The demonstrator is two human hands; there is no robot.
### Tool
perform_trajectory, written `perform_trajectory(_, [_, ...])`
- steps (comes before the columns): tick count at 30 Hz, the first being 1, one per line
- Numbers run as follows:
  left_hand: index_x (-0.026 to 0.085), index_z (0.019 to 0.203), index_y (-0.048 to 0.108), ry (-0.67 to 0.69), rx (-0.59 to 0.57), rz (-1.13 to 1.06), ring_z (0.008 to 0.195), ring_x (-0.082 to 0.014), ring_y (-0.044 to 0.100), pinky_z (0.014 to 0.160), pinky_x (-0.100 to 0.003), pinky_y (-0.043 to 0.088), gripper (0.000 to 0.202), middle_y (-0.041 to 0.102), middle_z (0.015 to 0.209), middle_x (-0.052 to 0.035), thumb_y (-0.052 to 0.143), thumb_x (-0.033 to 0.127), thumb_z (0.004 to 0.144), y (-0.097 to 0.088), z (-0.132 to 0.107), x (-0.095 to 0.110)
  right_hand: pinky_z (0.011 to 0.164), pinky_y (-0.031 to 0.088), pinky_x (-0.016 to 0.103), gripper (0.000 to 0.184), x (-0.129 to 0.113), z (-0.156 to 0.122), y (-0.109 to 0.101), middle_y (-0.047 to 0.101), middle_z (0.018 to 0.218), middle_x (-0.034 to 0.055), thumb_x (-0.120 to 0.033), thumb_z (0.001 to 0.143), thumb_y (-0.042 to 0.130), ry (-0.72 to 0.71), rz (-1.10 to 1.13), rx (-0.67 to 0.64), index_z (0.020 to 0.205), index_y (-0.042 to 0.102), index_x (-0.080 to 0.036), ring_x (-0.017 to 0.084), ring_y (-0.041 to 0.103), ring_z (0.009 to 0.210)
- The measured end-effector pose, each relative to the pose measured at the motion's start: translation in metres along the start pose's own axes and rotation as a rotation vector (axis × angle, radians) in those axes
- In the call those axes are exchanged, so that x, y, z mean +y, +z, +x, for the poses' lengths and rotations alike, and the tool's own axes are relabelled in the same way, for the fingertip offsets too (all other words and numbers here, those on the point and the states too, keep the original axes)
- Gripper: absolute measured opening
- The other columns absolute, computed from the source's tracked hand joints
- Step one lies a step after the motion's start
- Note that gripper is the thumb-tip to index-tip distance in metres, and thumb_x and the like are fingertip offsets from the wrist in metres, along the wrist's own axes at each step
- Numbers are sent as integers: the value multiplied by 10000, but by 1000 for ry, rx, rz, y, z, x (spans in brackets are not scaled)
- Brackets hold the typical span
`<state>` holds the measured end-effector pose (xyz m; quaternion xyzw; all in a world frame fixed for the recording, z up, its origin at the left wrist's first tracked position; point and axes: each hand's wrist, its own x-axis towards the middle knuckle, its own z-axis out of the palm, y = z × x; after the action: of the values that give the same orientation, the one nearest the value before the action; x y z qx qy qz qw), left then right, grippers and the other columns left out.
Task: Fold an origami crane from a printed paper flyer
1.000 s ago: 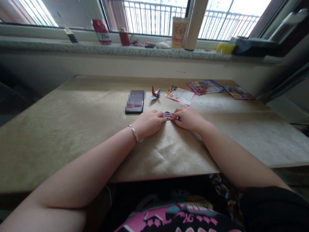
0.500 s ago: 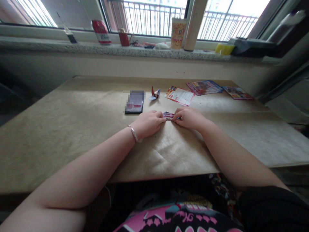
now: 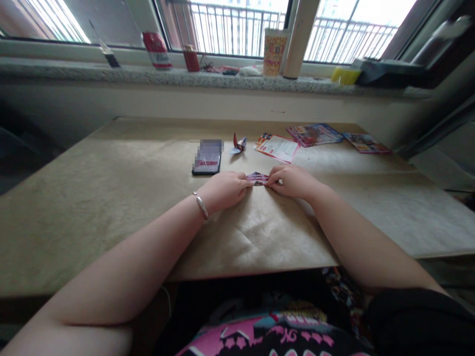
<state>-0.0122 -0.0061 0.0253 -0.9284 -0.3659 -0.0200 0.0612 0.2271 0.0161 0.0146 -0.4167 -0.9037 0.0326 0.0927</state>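
A small folded piece of printed paper [image 3: 257, 179], purple and pink with a pointed top, lies on the table between my hands. My left hand [image 3: 227, 190] pinches its left end, fingers closed and a silver bangle at the wrist. At its right end my right hand [image 3: 291, 181] is closed on the paper, thumb and forefinger together. Fingers cover both ends of the paper. Just beyond stands a folded paper bird [image 3: 239, 144] with a red upright point. A phone [image 3: 208, 157] lies to the left of the bird.
A printed sheet [image 3: 278, 147] lies behind my right hand, with colourful leaflets [image 3: 315, 134] and another leaflet [image 3: 365, 142] farther right. On the stone windowsill [image 3: 129, 74] stand a red-and-white can [image 3: 157, 50], a red bottle [image 3: 191, 59], a patterned cup [image 3: 274, 53] and a yellow object [image 3: 345, 75].
My left hand has shifted slightly left and down, its fingers flatter. More of the folded paper shows between my hands. My right hand has barely moved.
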Motion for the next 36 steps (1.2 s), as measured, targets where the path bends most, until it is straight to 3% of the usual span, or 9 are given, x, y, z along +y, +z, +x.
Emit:
perform_trajectory(7, [218, 1096, 726, -9, 27, -46, 935, -182, 651, 821, -283, 510, 341, 676, 1053, -63, 430, 249, 930, 5, 1, -2, 784, 463, 286, 216, -2, 0, -1, 741, 980, 25, -262, 843, 595, 5, -17, 17, 926, 793, -275, 178, 650, 853])
perform_trajectory(18, [156, 1027, 742, 42, -2, -64, 928, -182, 653, 889, -295, 504, 318, 691, 1014, -85, 443, 178, 922, 1, 1, -1, 793, 458, 291, 221, -4, 1, -2, 742, 962, 25, -272, 849, 587, 15, -31, 11, 928, 794, -271, 183, 649, 855])
perform_trajectory(25, [133, 938, 745, 69, 45, -66, 927, -187, 623, 918, -310, 491, 296, 674, 989, -106, 453, 175, 922, 5, 4, -1, 781, 450, 289, 230, -6, 0, -4, 740, 964, 39, -254, 852, 581, -1, -33, 6, 946, 791, -260, 182, 647, 848])
perform_trajectory(32, [117, 983, 703, 78, 50, -52, 918, -205, 603, 883, -330, 488, 297, 659, 975, -114, 429, 228, 956, 6, 3, -2, 779, 455, 285, 214, -4, 1, -1, 738, 958, 41, -263, 852, 590, 10, -22, 15, 925, 791, -258, 182, 647, 849])
perform_trajectory(36, [179, 1263, 607, 101, 103, -55, 916, -210, 587, 842, -337, 492, 361, 645, 1022, -98, 466, 306, 957, 12, 2, -1, 780, 457, 283, 221, -5, 1, -2, 735, 961, 42, -260, 857, 582, -6, -22, 16, 938, 788, -260, 181, 649, 849])
